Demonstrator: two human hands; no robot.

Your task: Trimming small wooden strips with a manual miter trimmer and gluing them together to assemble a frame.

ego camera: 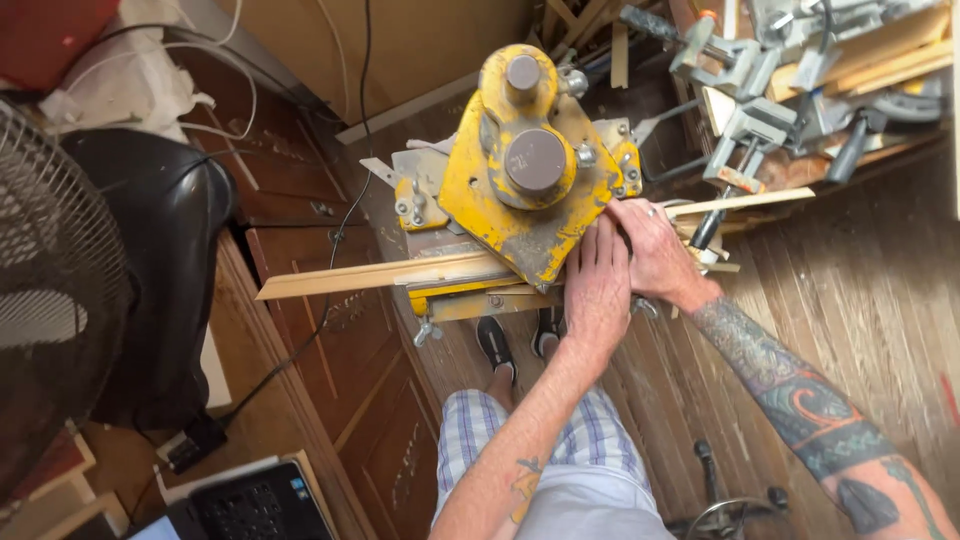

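A black fan grille point(50, 290) is seen at the left edge, a black rounded chair back point(165, 270) just beside it. White cloth point(130, 75) is bunched in the upper left corner. Dark wood cabinet drawers point(320, 330) run beneath. A black keyboard point(262, 505) lies by the bottom edge. Grey metal clamps point(750, 120) and wood offcuts point(890, 60) are piled at the upper right. Worn plank floor point(870, 290) is seen at right.

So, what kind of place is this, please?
Probably a small woodworking or framing workshop: both hands press on a worn yellow machine with a wooden strip fed through it, and metal clamps lie beside wood offcuts.
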